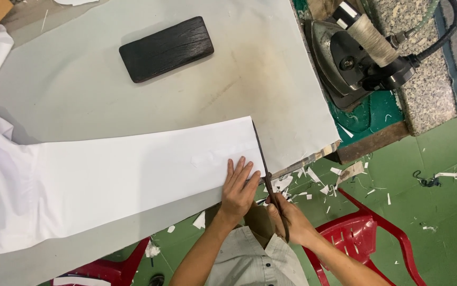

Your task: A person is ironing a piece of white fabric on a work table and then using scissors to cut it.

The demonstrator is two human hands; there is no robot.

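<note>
White fabric strip (133,175) lies flat under the left hand's (237,188) spread fingers (239,168). Just right of them the right hand (292,217), closed round the scissors (267,175), runs blades along the strip's short end, away across the desk (80,90).

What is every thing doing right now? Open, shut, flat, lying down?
Long dark scissors: open, blades at the fabric's end edge.
White fabric strip: spread flat on the table.
Left hand: pressed flat on the fabric.
Right hand: gripping the scissor handles.
Dark metal iron: resting on its stand.
Black wooden block: lying flat.
</note>
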